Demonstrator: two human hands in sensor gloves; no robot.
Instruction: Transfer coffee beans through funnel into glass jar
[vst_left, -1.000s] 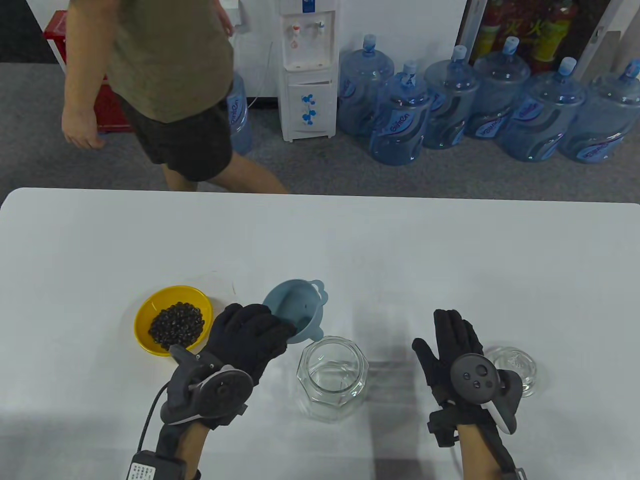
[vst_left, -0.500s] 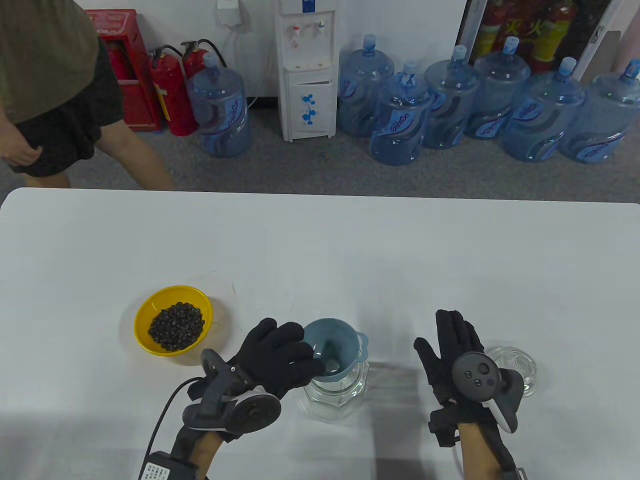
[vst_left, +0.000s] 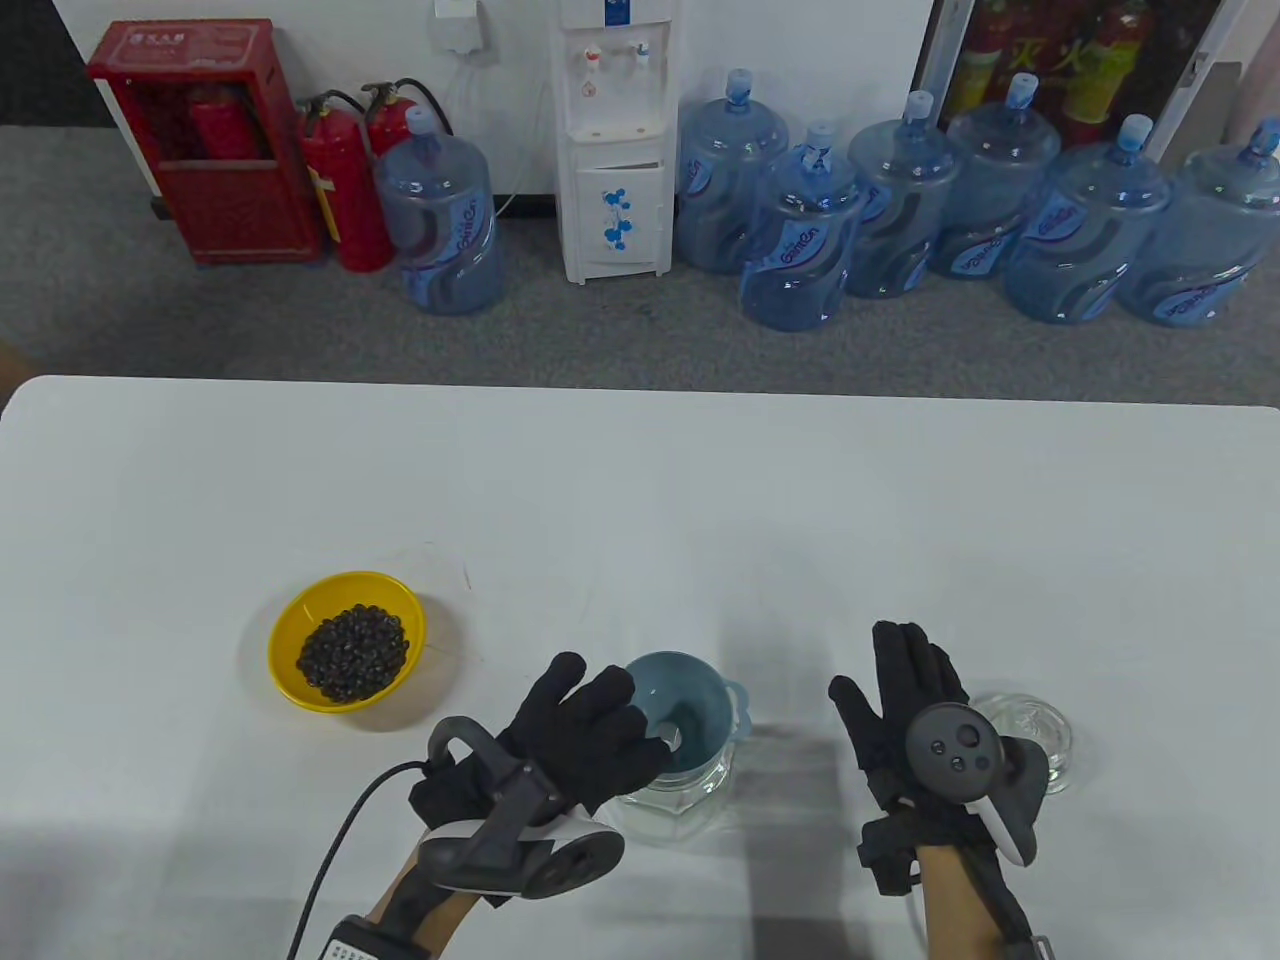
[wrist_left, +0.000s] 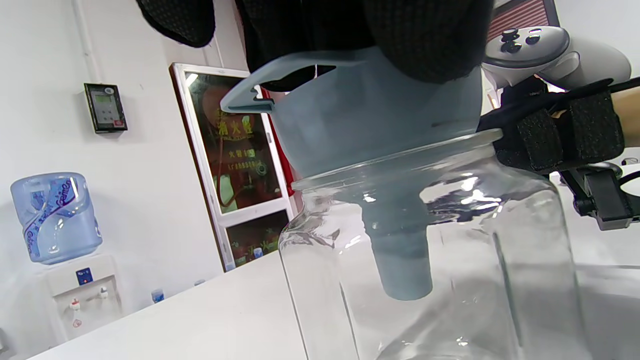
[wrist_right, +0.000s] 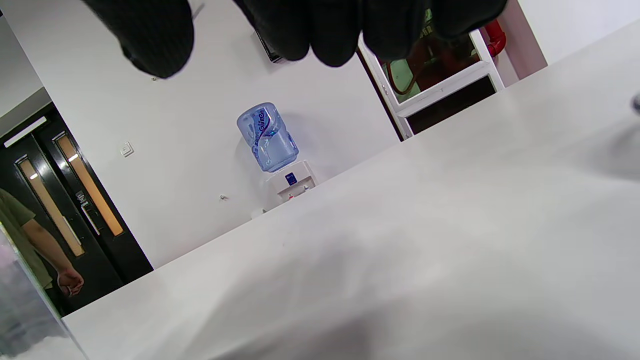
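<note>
Item 1, far left of the glass jar (vst_left: 680, 790): I am logging a yellow bowl (vst_left: 290, 640) holding the coffee beans (vst_left: 353, 651), standing on the table (vst_left: 640, 480) untouched.

Item 2, just left of the jar: my left hand (vst_left: 585, 735) is gripping the near-left rim of the blue funnel (vst_left: 695, 705), fingers curled over the edge.

Item 3, the jar itself: the funnel is sitting in its mouth. I am judging the seating step as nearly finished; next I am expecting to release the funnel, checking it is standing steady, then reach left of the jar for the bowl and tip it over the funnel.

Item 4, right of the jar: my right hand (vst_left: 900, 700) is hovering flat and spread, holding nothing. Further right, a glass lid (vst_left: 1035, 735) is lying on the table.

View notes: the left wrist view is showing the funnel's spout (wrist_left: 402, 260) hanging well inside the empty jar, collar resting on the rim, which the table view is hiding. The right wrist view is showing only fingertips (wrist_right: 300, 25) over bare tabletop.
</note>
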